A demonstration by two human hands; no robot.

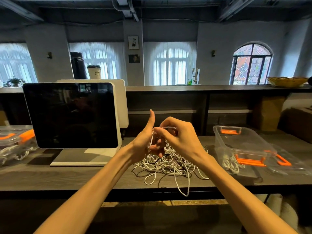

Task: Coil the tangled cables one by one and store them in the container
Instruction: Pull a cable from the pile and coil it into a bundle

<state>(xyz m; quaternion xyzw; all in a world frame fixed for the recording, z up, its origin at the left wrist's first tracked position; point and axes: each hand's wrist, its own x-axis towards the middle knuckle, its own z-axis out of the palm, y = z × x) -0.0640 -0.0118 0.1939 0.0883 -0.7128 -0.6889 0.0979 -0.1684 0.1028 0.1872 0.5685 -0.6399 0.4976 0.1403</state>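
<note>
White cord loops around the left hand (143,141), thumb raised, fingers curled through the forming coil (152,141). The right hand (177,135) pinches the same thin, round cable just beside it. Below, on the dark wood-grain table (67,176), lies the tangled pile (168,162), one loop hanging over the edge. A tug could probably drag a knot tight or pull the heap off. Right, the clear plastic container (236,142), orange-latched, holds coiled cables.
</note>
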